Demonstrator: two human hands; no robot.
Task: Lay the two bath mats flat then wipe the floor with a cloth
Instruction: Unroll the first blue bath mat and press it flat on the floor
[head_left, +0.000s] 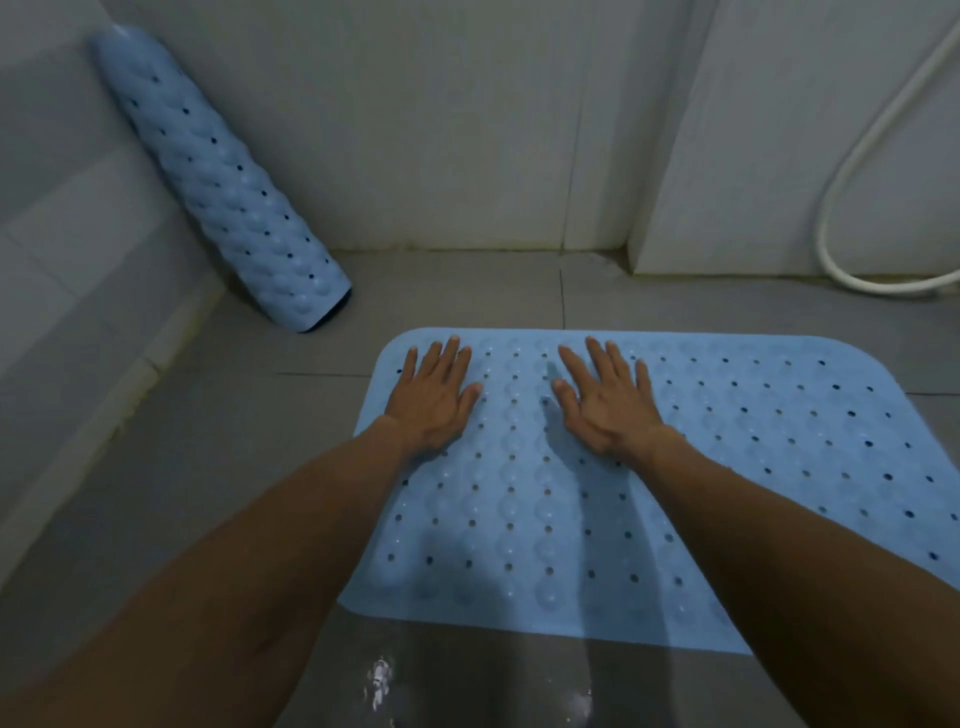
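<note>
One light blue bath mat (649, 467) lies spread flat on the grey tiled floor (208, 441). The left hand (434, 397) and the right hand (605, 402) both rest palm down on its far part, side by side and apart, fingers (597, 353) straight and spread, gripping nothing. The second bath mat (218, 176) is rolled up, standing tilted in the left corner against the wall (441, 130). A white hose (852, 171) loops by the right wall. Wet patches shine on the floor near the mat's close edge.
</note>
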